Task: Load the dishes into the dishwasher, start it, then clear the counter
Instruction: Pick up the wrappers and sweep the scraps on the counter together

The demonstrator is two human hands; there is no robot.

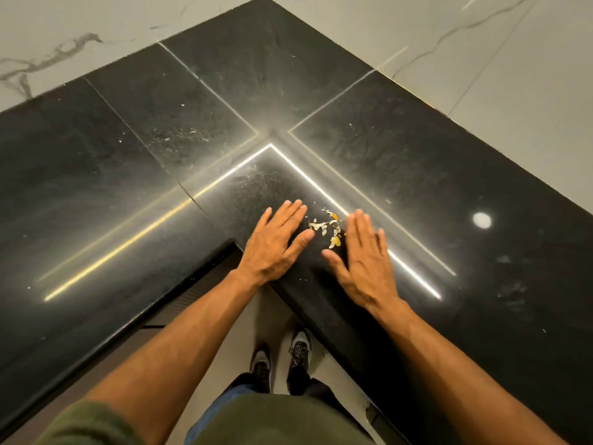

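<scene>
Both hands lie flat on the black counter (128, 175), fingers straight and holding nothing: the left hand (276, 244) and right hand (364, 260) flank a small heap of scraps (327, 228) (pale and yellow bits). The heap sits near the counter's inner corner.

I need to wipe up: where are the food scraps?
In the head view, the food scraps lie on the black counter near its inner corner, between the left hand and right hand.

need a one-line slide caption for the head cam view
Both hands, left hand and right hand, lie flat on the black corner counter, flanking a small pile of food scraps.
</scene>
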